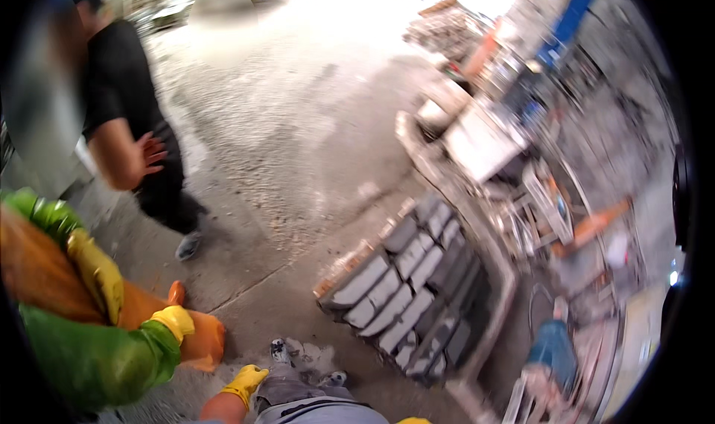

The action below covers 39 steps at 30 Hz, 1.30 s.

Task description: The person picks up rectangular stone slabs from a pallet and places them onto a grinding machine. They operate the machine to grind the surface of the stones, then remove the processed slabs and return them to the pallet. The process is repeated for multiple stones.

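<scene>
My left hand (246, 384), in a yellow glove, hangs beside my left thigh with its fingers curled in. Nothing shows in it. Only a yellow sliver of my right hand (414, 421) peeks over the lower edge, so its fingers are hidden. Ahead and to the right of my feet, a stack of grey slab-like blocks (408, 303) sits on a wooden pallet (350, 264). Neither hand touches it.
Close on my left stands a co-worker in green sleeves (97, 357), an orange apron (52, 268) and yellow gloves. Farther off is a person in black (126, 74). A raised kerb (495, 323) borders the stack; beyond it are a white box (484, 141) and orange bars (596, 227).
</scene>
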Motion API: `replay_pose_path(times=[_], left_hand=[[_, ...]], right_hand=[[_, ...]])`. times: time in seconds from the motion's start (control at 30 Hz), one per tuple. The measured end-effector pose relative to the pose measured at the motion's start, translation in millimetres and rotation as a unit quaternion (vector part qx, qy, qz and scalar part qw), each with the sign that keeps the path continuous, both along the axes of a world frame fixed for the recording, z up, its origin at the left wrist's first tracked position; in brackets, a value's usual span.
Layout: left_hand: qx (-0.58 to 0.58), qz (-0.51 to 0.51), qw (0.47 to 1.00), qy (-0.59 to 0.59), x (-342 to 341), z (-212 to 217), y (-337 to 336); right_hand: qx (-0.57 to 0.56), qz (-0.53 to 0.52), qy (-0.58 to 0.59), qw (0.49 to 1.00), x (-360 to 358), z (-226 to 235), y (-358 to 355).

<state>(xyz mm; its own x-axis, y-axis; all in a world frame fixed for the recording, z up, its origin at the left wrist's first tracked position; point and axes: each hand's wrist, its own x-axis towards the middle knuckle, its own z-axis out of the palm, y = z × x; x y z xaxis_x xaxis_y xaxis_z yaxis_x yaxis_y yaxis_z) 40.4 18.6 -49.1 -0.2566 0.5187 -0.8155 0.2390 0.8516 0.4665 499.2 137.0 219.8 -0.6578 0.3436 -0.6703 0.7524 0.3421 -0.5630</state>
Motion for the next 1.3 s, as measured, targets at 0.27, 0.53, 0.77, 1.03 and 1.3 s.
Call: replay_pose_path(times=[0.27, 0.53, 0.77, 1.03, 1.3], left_hand=[[0.013, -0.076, 0.994, 0.074, 35, 51, 6], [-0.012, -0.161, 0.981, 0.112, 120, 75, -55], [0.098, -0.242, 0.96, 0.1, 198, 107, -56], [0.135, -0.196, 0.968, 0.082, 193, 96, -63], [0.243, -0.315, 0.883, 0.25, 64, -5, -152]], right_hand=[[0.054, -0.094, 0.043, 0.993, 65, 34, -56], [0.036, -0.253, 0.2, 0.946, 152, -14, -145], [-0.021, -0.188, 0.177, 0.966, 170, -8, -133], [-0.084, -0.168, 0.145, 0.971, 148, 17, -92], [0.115, -0.27, 0.131, 0.947, 61, -7, -1]])
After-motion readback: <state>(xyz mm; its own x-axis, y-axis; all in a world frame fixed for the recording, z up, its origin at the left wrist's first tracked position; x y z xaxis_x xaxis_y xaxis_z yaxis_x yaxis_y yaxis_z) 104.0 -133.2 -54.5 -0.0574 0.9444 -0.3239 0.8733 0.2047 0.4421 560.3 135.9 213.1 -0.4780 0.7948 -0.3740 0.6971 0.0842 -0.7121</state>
